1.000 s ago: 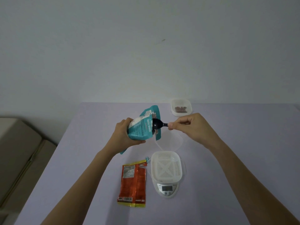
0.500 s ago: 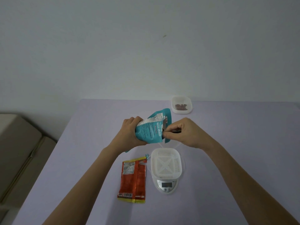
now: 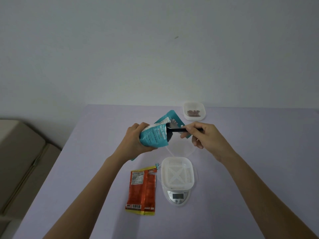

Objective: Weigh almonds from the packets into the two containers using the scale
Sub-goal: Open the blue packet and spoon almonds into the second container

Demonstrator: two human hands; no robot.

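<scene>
Left hand point(image 3: 136, 141) grips tilted teal packet point(image 3: 153, 138); right hand point(image 3: 208, 138) pinches black spoon point(image 3: 179, 130), bowl inside packet mouth. Far container point(image 3: 193, 118) holds a few almonds point(image 3: 194, 112). Clear container point(image 3: 183, 149) under hands, contents unclear.

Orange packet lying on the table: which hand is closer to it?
Left. The left hand holds the teal packet just beyond the orange packet; the right hand, holding the black spoon, is farther off, beyond the scale.
</scene>
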